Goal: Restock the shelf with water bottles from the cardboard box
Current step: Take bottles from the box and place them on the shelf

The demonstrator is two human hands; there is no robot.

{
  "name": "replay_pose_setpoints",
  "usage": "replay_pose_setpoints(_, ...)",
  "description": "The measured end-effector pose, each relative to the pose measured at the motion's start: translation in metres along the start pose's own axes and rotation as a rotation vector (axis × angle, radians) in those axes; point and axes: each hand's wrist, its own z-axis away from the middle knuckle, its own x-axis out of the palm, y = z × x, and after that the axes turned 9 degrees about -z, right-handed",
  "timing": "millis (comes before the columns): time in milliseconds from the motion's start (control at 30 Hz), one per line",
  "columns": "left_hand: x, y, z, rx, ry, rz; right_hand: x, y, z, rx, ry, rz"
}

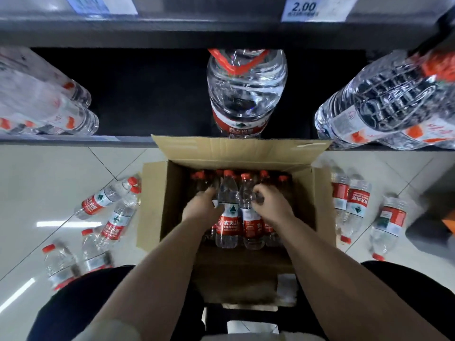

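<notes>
An open cardboard box [157, 200] stands on the floor below the dark shelf [152, 94]. It holds several small water bottles with red caps and red labels. Both hands are inside the box. My left hand [200, 207] grips one bottle [229, 217] on its left side. My right hand [272, 205] is closed around the upper part of the neighbouring bottle [248, 217]. Both bottles stand upright, raised above the rest.
Loose small bottles lie on the tiled floor left [108, 195] and right [352, 205] of the box. On the shelf stand a large jug [246, 94] in the middle, bottle packs at left [44, 99] and big bottles at right [384, 104]. A price tag [317, 8] hangs above.
</notes>
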Motion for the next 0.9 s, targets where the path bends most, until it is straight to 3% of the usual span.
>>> replay_pose_setpoints(167, 0.048, 0.023, -0.003, -0.189, -0.024, 0.393, 0.037, 0.005, -0.006, 0.060, 0.174, -0.143)
replay_pose_setpoints(400, 0.089, 0.026, 0.004, -0.311, 0.068, 0.410, 0.068, 0.012, -0.011, 0.074, 0.345, -0.177)
replay_pose_setpoints(500, 0.088, 0.018, -0.003, -0.299, 0.013, 0.503, 0.068, 0.013, -0.018, 0.108, 0.316, -0.138)
replay_pose_setpoints(700, 0.080, 0.000, -0.001, -0.297, 0.024, 0.681, 0.067, 0.005, -0.022, 0.183, 0.251, 0.178)
replay_pose_setpoints(900, 0.064, -0.009, 0.012, -0.289, 0.075, 0.806, 0.085, -0.008, -0.015, 0.184, 0.319, -0.069)
